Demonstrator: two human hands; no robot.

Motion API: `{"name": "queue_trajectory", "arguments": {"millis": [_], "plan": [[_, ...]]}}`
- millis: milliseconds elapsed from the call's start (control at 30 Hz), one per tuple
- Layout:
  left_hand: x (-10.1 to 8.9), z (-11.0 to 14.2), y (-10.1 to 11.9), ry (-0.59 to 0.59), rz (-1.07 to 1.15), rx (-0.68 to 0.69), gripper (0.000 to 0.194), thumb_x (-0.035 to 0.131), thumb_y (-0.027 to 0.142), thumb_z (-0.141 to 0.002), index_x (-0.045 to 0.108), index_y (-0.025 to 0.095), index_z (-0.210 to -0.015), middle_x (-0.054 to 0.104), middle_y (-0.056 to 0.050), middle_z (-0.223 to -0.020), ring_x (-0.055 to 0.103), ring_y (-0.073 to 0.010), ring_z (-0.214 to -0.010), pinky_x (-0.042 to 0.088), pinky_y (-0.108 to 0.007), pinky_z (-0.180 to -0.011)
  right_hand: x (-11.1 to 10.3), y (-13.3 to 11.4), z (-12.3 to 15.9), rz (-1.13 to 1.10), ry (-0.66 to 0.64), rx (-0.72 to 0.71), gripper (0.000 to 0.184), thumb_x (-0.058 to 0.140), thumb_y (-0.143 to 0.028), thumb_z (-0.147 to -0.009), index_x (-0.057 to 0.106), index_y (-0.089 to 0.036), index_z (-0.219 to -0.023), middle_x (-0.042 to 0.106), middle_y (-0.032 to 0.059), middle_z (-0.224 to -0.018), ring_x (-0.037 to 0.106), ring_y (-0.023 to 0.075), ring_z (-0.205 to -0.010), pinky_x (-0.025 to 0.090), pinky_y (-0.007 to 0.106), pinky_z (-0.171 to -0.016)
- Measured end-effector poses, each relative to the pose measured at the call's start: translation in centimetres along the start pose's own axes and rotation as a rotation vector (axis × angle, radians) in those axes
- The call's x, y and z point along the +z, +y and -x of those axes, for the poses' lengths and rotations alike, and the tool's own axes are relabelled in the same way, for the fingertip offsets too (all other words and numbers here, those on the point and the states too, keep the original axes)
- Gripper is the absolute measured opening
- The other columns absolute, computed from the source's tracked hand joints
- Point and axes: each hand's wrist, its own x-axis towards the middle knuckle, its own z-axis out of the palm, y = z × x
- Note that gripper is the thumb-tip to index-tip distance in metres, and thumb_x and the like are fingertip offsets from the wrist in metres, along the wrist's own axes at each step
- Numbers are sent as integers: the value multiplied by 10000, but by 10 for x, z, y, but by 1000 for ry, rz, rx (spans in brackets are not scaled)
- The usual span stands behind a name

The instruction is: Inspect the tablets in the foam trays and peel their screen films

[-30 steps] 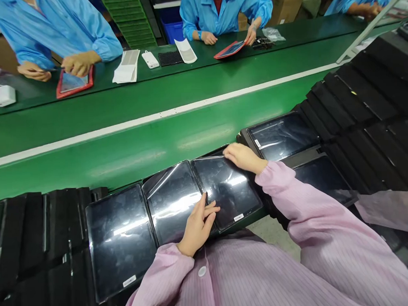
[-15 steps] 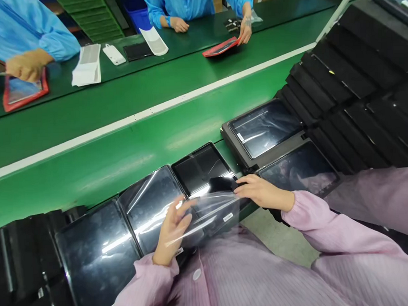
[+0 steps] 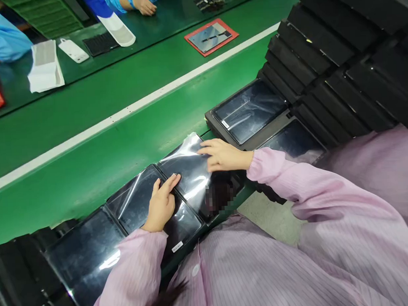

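Note:
Three dark glossy screen panels lie in a row in front of me. A clear film lies over the right-hand panel, its far edge bright with glare. My right hand rests on the film near the panel's far right side, fingers apart. At the seam between this panel and the middle panel, my left hand touches the left edge with outstretched fingertips. A white label shows at the middle panel's near corner. The left panel is partly behind my left sleeve.
Two more panels sit on black trays at right, beside stacked black trays. More black trays stand at lower left. Across the green conveyor lies a red-framed panel, near a co-worker's hand.
The clear film, held up between my hands before, now lies on the right-hand panel. Both hands moved up and left onto it. The co-worker's hand has let go of the red-framed panel.

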Motion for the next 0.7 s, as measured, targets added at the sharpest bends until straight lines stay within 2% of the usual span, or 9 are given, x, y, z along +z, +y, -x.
{"name": "queue_trajectory", "arguments": {"millis": [100, 167, 267, 333, 400, 467, 533, 600, 700], "plan": [[-4, -3, -2, 15, 109, -54, 609, 305, 110, -696, 358, 125, -1302, 644, -87, -1170, 491, -176, -1223, 270, -469, -1105, -1, 9, -25, -269, 222, 299, 203, 636, -229, -798, 626, -159, -608, 659, 58, -1003, 523, 214, -1041, 380, 420, -942], [-8, -6, -4, -2, 168, -77, 639, 319, 110, -680, 347, 121, -1319, 643, -91, -1171, 480, -178, -1232, 282, -473, -1098, -7, 9, -31, -517, 280, 421, 253, 597, -274, -826, 598, -147, -608, 667, 43, -884, 574, 175, -913, 413, 362, -892], [-11, -7, -2, -72, 124, -7, 530, 311, 80, -673, 579, 186, -1118, 643, -77, -1172, 497, -216, -1216, 222, -553, -1096, -19, 4, -24, -886, 261, 560, 440, 371, -468, -927, 590, -136, -738, 658, 52, -782, 610, 127, -701, 475, 254, -701], [-6, 2, 8, -106, 21, 113, 450, 304, 69, -709, 680, 220, -905, 643, -72, -1172, 488, -276, -1219, 201, -652, -1050, -24, -1, -14, -822, 235, 756, 547, 172, -508, -956, 561, -137, -859, 654, 66, -793, 600, 110, -603, 467, 220, -583], [6, 21, 24, -137, -68, 278, 436, 315, 69, -752, 706, 243, -835, 644, -73, -1170, 476, -327, -1220, 220, -723, -984, -23, -7, -3, -576, 159, 938, 504, 174, -489, -960, 537, -142, -923, 654, 79, -819, 603, 122, -585, 453, 223, -537], [20, 45, 39, -172, -93, 455, 450, 329, 45, -760, 707, 259, -875, 643, -69, -1176, 482, -331, -1215, 255, -728, -961, -17, -15, 5, -381, 61, 1013, 387, 420, -506, -894, 549, -142, -916, 660, 98, -854, 633, 175, -669, 460, 251, -571], [29, 69, 44, -187, -68, 571, 480, 318, 12, -760, 694, 260, -923, 641, -60, -1183, 486, -286, -1221, 289, -668, -996, -7, -24, 11, -305, 19, 1012, 402, 701, -466, -705, 572, -136, -896, 662, 127, -919, 641, 255, -822, 467, 289, -660], [28, 87, 33, -123, -43, 549, 462, 318, 27, -790, 675, 254, -976, 632, -61, -1200, 466, -247, -1245, 321, -591, -1028, 1, -32, 13, -247, -3, 1008, 450, 792, -395, -605, 587, -134, -909, 653, 144, -997, 615, 293, -946, 454, 304, -748], [2, 107, -7, 125, -52, 252, 342, 364, 171, -843, 651, 254, -1012, 625, -72, -1197, 465, -259, -1241, 372, -536, -1019, 8, -41, 15, -200, 3, 1012, 358, 750, -343, -675, 594, -144, -929, 645, 127, -1038, 601, 265, -989, 430, 288, -797]]}}
